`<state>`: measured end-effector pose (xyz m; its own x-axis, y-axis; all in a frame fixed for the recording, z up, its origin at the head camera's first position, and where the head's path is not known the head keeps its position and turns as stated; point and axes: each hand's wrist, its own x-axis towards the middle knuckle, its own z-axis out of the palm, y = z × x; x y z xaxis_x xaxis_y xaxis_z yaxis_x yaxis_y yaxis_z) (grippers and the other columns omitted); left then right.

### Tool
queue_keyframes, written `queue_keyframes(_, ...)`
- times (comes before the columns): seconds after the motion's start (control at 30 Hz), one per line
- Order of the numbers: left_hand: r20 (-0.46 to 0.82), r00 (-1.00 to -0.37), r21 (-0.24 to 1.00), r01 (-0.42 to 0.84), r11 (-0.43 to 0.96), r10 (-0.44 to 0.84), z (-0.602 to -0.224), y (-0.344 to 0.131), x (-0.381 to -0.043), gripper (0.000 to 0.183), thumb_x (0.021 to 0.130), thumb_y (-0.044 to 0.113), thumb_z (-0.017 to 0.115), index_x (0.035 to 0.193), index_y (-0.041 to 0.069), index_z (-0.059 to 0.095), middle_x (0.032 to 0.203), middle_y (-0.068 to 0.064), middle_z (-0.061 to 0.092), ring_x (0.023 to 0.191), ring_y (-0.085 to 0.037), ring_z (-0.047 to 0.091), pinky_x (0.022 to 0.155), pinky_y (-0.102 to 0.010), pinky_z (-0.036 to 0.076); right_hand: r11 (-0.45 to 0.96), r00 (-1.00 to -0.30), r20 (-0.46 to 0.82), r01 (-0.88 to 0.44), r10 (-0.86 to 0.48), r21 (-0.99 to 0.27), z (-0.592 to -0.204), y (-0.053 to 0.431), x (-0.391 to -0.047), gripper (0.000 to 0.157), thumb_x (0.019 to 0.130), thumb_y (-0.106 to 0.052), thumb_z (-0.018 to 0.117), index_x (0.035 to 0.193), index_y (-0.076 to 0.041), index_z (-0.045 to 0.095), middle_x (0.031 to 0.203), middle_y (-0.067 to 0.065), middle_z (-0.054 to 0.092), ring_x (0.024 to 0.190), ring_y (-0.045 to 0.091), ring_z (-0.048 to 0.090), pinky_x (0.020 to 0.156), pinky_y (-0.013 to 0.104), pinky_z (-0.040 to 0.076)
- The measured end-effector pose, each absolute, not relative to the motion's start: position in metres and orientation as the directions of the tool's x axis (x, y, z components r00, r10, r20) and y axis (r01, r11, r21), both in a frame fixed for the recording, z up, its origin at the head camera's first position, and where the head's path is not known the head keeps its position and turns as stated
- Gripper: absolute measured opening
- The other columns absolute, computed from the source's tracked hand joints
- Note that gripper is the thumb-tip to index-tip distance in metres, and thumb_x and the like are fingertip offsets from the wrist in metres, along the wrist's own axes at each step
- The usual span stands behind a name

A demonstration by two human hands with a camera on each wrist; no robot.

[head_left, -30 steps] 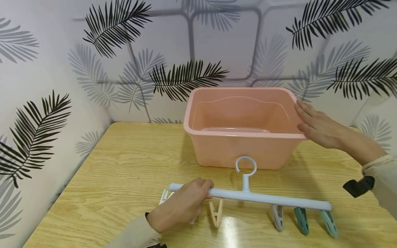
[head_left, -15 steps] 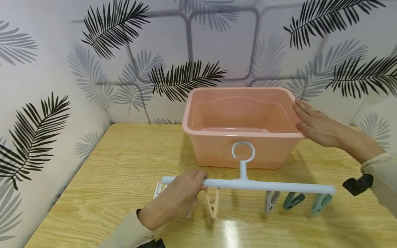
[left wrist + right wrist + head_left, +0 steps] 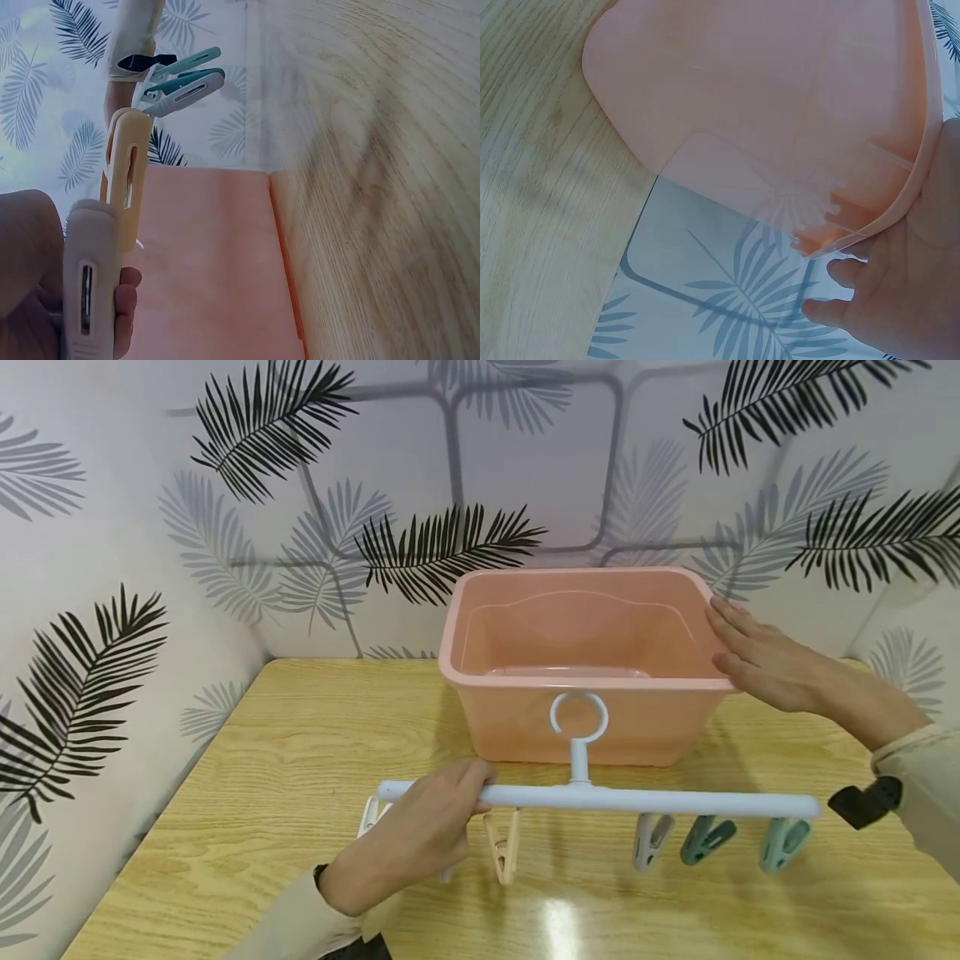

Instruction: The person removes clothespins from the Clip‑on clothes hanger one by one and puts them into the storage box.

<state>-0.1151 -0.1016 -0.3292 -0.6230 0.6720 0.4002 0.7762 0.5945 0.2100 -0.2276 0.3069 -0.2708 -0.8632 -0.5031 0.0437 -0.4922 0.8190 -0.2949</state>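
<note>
My left hand (image 3: 420, 827) grips the left part of a pale blue hanger bar (image 3: 645, 802), held above the table with its round hook (image 3: 579, 718) upward in front of the pink tub (image 3: 585, 727). Several clothespins hang from the bar: a white one (image 3: 371, 817) at the left end, a beige clothespin (image 3: 504, 852) beside my hand, then a grey clothespin (image 3: 651, 843), a dark green clothespin (image 3: 707, 842) and a light green clothespin (image 3: 783, 845). A pale clothespin (image 3: 91, 277) fills the left wrist view's foreground. My right hand (image 3: 780, 664) rests with extended fingers on the tub's right rim.
The tub stands at the back of the wood-grain table (image 3: 322, 727), near the leaf-patterned wall covering (image 3: 405, 468). Its inside shows bare from above. Table surface lies to the left of the tub and in front of it.
My left hand has raised the hanger and shifted slightly left, levelling the bar; its hook now overlaps the tub's front higher up. My right hand stays on the rim.
</note>
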Motion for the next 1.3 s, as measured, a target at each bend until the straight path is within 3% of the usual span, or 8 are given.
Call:
queue_keyframes(0.23, 0.387, -0.602, 0.166, 0.791, 0.589, 0.699, -0.325, -0.103, -0.108, 0.028, 0.086, 0.002, 0.068, 0.11, 0.002, 0.054, 0.099, -0.006, 0.064, 0.09, -0.019, 0.061, 0.079, -0.032, 0.051, 0.823, -0.866, 0.031, -0.486, -0.5, -0.293, -0.268, 0.306, -0.228, 0.058, 0.104, -0.019, 0.028, 0.146, 0.016, 0.007, 0.152, 0.036, 0.0, 0.14, 0.053, -0.003, 0.106, 0.067, 0.008)
queue_keyframes(0.37, 0.437, -0.561, 0.111, 0.81, 0.576, 0.703, -0.323, -0.102, -0.106, 0.024, 0.092, 0.014, 0.065, 0.114, 0.004, 0.057, 0.094, -0.003, 0.061, 0.08, -0.015, 0.058, 0.069, -0.028, 0.05, 0.822, -0.865, 0.033, -0.486, -0.5, -0.297, -0.269, 0.306, -0.228, 0.058, 0.103, -0.018, 0.028, 0.145, 0.016, 0.007, 0.152, 0.036, 0.0, 0.14, 0.052, -0.003, 0.105, 0.069, 0.008)
queue_keyframes(0.5, 0.508, -0.517, 0.073, 0.823, 0.564, 0.689, -0.319, -0.102, -0.105, 0.028, 0.102, 0.031, 0.045, 0.108, 0.007, 0.059, 0.086, 0.0, 0.054, 0.07, -0.013, 0.049, 0.061, -0.026, 0.043, 0.823, -0.87, 0.031, -0.477, -0.492, -0.309, -0.27, 0.305, -0.229, 0.059, 0.103, -0.017, 0.03, 0.146, 0.015, 0.007, 0.153, 0.035, 0.0, 0.141, 0.05, -0.004, 0.105, 0.068, 0.007)
queue_keyframes(0.6, 0.541, -0.499, 0.038, 0.819, 0.573, 0.677, -0.313, -0.101, -0.104, 0.043, 0.103, 0.039, 0.03, 0.103, 0.007, 0.059, 0.086, 0.0, 0.054, 0.071, -0.014, 0.051, 0.064, -0.028, 0.044, 0.82, -0.87, 0.034, -0.476, -0.491, -0.317, -0.27, 0.305, -0.229, 0.059, 0.103, -0.017, 0.031, 0.146, 0.015, 0.007, 0.153, 0.035, 0.0, 0.141, 0.05, -0.004, 0.106, 0.068, 0.007)
queue_keyframes(0.67, 0.553, -0.497, 0.01, 0.806, 0.592, 0.669, -0.309, -0.101, -0.103, 0.045, 0.103, 0.04, 0.028, 0.099, 0.007, 0.058, 0.086, -0.001, 0.055, 0.072, -0.015, 0.052, 0.063, -0.03, 0.044, 0.818, -0.868, 0.034, -0.479, -0.495, -0.319, -0.271, 0.305, -0.23, 0.059, 0.103, -0.017, 0.03, 0.146, 0.015, 0.007, 0.153, 0.035, -0.001, 0.141, 0.05, -0.004, 0.106, 0.068, 0.007)
queue_keyframes(0.8, 0.572, -0.503, -0.049, 0.768, 0.639, 0.648, -0.301, -0.101, -0.103, 0.033, 0.104, 0.034, 0.04, 0.092, 0.006, 0.055, 0.083, -0.001, 0.055, 0.071, -0.017, 0.053, 0.057, -0.029, 0.04, 0.822, -0.87, 0.026, -0.475, -0.493, -0.314, -0.271, 0.305, -0.229, 0.058, 0.104, -0.018, 0.029, 0.146, 0.015, 0.006, 0.153, 0.035, -0.001, 0.141, 0.05, -0.005, 0.106, 0.068, 0.007)
queue_keyframes(0.97, 0.596, -0.513, -0.08, 0.728, 0.681, 0.618, -0.294, -0.101, -0.109, 0.019, 0.095, 0.02, 0.057, 0.093, 0.002, 0.056, 0.08, -0.004, 0.057, 0.073, -0.019, 0.055, 0.057, -0.029, 0.038, 0.818, -0.866, 0.039, -0.484, -0.498, -0.311, -0.271, 0.304, -0.228, 0.057, 0.104, -0.015, 0.029, 0.145, 0.017, 0.007, 0.152, 0.037, 0.0, 0.141, 0.051, -0.004, 0.108, 0.065, 0.006)
queue_keyframes(1.3, 0.551, -0.558, -0.068, 0.711, 0.7, 0.62, -0.276, -0.101, -0.114, 0.017, 0.096, 0.02, 0.056, 0.092, 0.004, 0.054, 0.065, 0.002, 0.047, 0.052, -0.013, 0.046, 0.043, -0.029, 0.038, 0.794, -0.857, 0.038, -0.491, -0.513, -0.359, -0.27, 0.306, -0.222, 0.066, 0.106, -0.034, 0.028, 0.15, 0.008, 0.002, 0.156, 0.029, -0.007, 0.142, 0.045, -0.01, 0.112, 0.06, 0.0)
